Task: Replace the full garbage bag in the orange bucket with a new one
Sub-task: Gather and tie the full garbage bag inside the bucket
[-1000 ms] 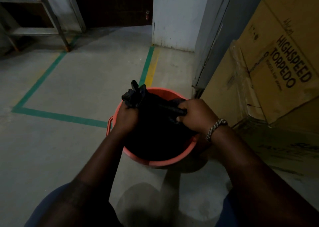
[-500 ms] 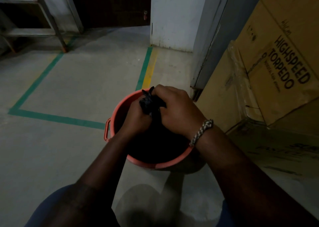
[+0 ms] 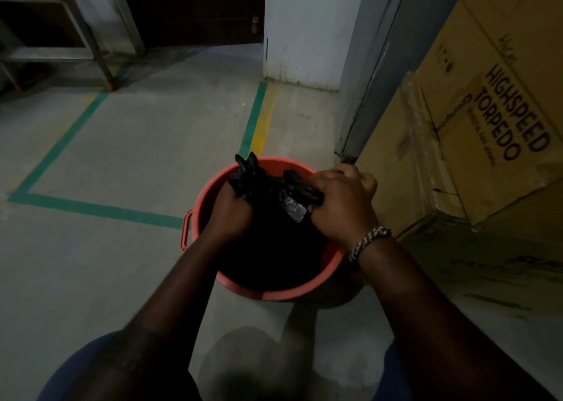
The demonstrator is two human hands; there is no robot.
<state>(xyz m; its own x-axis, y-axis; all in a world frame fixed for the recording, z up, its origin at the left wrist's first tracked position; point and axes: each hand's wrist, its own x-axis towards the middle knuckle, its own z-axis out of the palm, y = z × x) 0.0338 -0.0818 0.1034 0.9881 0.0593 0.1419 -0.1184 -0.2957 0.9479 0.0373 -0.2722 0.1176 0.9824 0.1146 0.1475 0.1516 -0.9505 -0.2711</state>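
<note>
Two hands, left hand and right hand, each grip bunched ends of the black garbage bag inside the orange bucket.

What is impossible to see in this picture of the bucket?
Head view:
- Garbage bag contents: hidden by black plastic.
- Orange bucket bottom: hidden by the bag.
- Left hand and right hand fingertips: buried in bag folds.
- Cardboard box: cut off by right edge.
</note>
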